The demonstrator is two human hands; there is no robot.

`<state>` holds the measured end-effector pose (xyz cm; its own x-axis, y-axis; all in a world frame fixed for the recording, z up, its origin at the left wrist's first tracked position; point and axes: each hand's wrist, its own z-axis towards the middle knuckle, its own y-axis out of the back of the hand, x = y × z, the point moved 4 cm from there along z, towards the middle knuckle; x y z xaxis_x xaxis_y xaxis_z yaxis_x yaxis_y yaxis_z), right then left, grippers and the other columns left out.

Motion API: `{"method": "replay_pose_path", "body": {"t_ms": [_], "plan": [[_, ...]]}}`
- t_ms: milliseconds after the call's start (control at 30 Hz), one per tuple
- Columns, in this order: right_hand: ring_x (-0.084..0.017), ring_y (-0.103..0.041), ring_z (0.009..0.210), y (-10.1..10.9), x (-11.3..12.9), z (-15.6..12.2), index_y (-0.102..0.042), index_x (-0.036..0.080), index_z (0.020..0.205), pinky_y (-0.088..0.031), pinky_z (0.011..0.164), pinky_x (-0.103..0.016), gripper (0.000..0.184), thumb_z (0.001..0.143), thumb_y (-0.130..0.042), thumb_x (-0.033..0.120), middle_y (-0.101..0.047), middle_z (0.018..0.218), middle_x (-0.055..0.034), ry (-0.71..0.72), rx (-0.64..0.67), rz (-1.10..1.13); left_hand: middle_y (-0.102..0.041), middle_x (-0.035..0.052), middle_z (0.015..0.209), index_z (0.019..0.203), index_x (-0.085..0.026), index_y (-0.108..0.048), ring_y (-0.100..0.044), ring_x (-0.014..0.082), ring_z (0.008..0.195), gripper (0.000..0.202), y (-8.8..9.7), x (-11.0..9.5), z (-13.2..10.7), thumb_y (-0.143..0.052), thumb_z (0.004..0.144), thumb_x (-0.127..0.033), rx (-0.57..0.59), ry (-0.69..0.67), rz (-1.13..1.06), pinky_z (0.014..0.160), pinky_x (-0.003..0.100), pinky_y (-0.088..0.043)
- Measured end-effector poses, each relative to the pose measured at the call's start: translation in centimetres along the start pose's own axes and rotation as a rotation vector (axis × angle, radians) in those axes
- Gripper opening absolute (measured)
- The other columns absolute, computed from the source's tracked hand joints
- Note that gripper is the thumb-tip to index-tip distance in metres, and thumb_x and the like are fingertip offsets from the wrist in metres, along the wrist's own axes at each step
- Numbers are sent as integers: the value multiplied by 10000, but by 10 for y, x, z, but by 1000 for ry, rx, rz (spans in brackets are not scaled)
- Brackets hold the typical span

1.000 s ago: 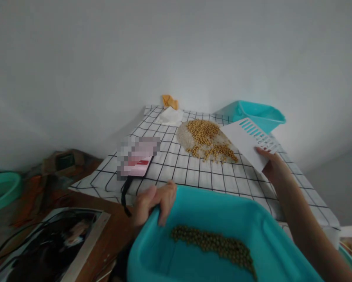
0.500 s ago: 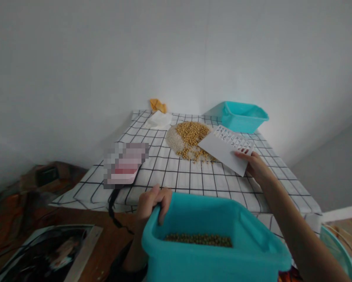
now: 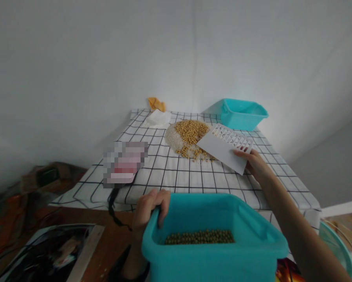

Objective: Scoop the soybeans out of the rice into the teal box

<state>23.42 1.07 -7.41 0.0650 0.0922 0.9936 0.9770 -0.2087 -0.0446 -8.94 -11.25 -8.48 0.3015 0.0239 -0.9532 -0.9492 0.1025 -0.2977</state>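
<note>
My left hand [image 3: 152,207] grips the left rim of a teal plastic bin [image 3: 211,260] at the table's front edge. Inside the bin lies a layer of small green beans [image 3: 201,237]. With my right hand [image 3: 253,162] I hold a flat white plate with a row of slots [image 3: 221,152] along its far side, thumb on top and the other fingers mostly hidden. The plate's left corner reaches the edge of a pile of yellow soybeans [image 3: 190,131], which overlaps white rice-like grains [image 3: 172,138] on the checked tablecloth [image 3: 176,176].
Another teal bin [image 3: 243,113] stands at the back right against the wall. A white bag or cloth [image 3: 158,118] and an orange cloth [image 3: 156,104] lie at the back left. A blurred-out pink object [image 3: 125,162] with a black strap [image 3: 112,207] rests near the left edge.
The bin at the front is tipped slightly, so more of the green beans show. The whole view has shifted a little; both hands keep their holds and the plate stays beside the soybeans.
</note>
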Motion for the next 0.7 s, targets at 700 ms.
{"method": "replay_pose_path", "body": {"t_ms": [700], "plan": [[-298,-732,951,5,1,5,-794,220,980,-551,833,-380,373,696,-870,450,-811,1025,-64,198,97,-154,-374,1,450,425,-279,-450,-350,207,486,630,1,-3,7,-379,977,-574,8,111,84,523,374,-330]]}}
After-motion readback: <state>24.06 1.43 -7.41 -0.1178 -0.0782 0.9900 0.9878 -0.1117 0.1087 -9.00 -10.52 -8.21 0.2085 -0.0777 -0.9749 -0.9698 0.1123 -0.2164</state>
